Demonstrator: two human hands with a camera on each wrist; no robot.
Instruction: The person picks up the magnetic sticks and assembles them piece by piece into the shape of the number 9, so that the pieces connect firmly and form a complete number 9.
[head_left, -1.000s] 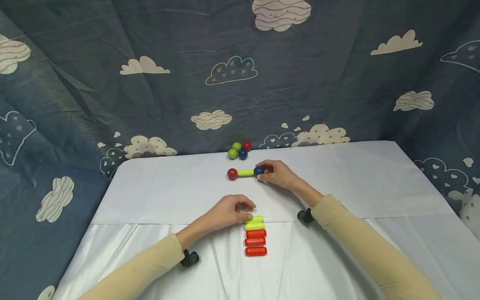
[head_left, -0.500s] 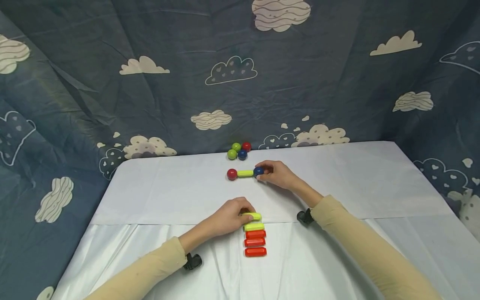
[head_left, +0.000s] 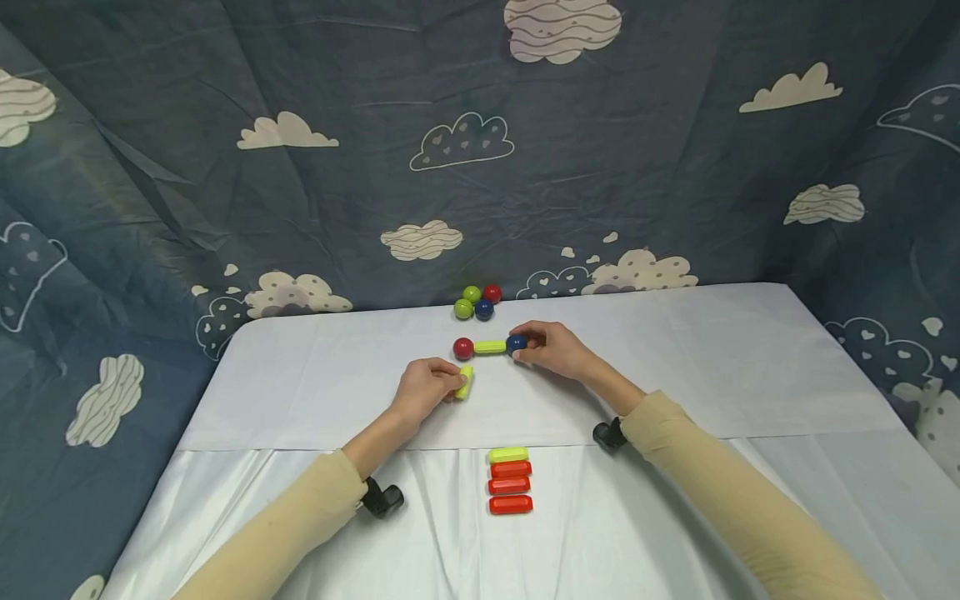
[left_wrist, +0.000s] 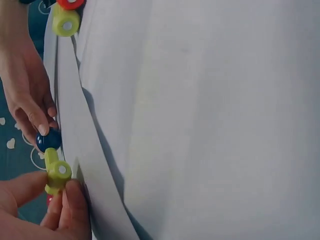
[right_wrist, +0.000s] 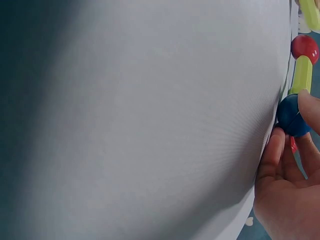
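My left hand [head_left: 429, 387] pinches a yellow-green rod [head_left: 465, 382] between thumb and fingers, tilted steeply, just in front of a red ball [head_left: 463, 348]. In the left wrist view the held rod [left_wrist: 59, 172] shows a pale round spot on its end. That red ball, a second yellow-green rod [head_left: 491, 347] and a blue ball [head_left: 516, 344] form a straight joined bar lying across the table. My right hand [head_left: 557, 350] holds the blue ball at the bar's right end; the right wrist view shows thumb and fingers around the blue ball [right_wrist: 292, 115].
Behind the bar sit two green balls [head_left: 463, 309], a red ball [head_left: 492, 293] and a dark blue ball [head_left: 484, 310]. Nearer the front, one yellow-green rod [head_left: 508, 455] and three red rods [head_left: 510, 485] lie in a column on the white cloth [head_left: 300, 375]. A cloud-patterned curtain rises behind.
My left hand has picked up the farthest yellow-green rod from the column and carried it away and leftward, turning it, to near the red ball. The right hand stays on the blue ball.
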